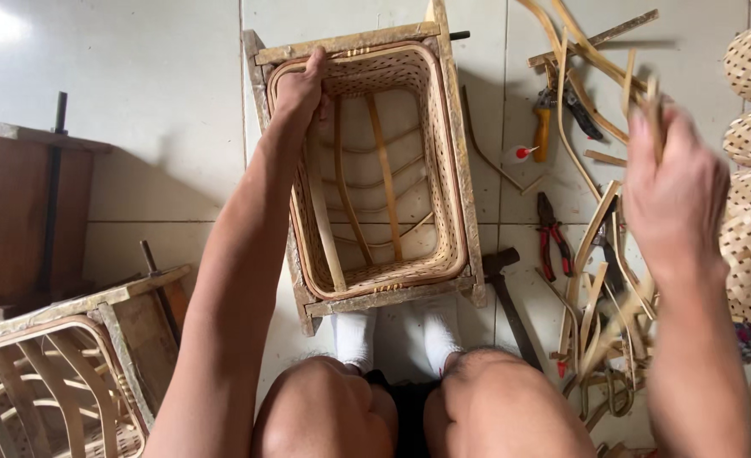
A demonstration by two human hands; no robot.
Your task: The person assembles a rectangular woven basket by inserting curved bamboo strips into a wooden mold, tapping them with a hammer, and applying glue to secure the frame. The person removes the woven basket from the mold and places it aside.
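While my left hand (301,85) curls its fingers (314,61) over the far left rim of the woven basket (375,170), which sits in its wooden frame (465,203) on the tiled floor (155,102) ahead of my 2 knees, the arm reaches out straight. Raised to the right, my right hand (677,191) pinches thin bamboo strips (638,89) above scattered pliers (552,237) and offcuts. Bare tile lies left of the frame.

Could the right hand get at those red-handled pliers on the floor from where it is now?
Probably yes. The right hand is raised, gripping thin bamboo strips, and the red-handled pliers lie in the open on the floor tiles just beside it. Nothing covers them, though the hand is already occupied.
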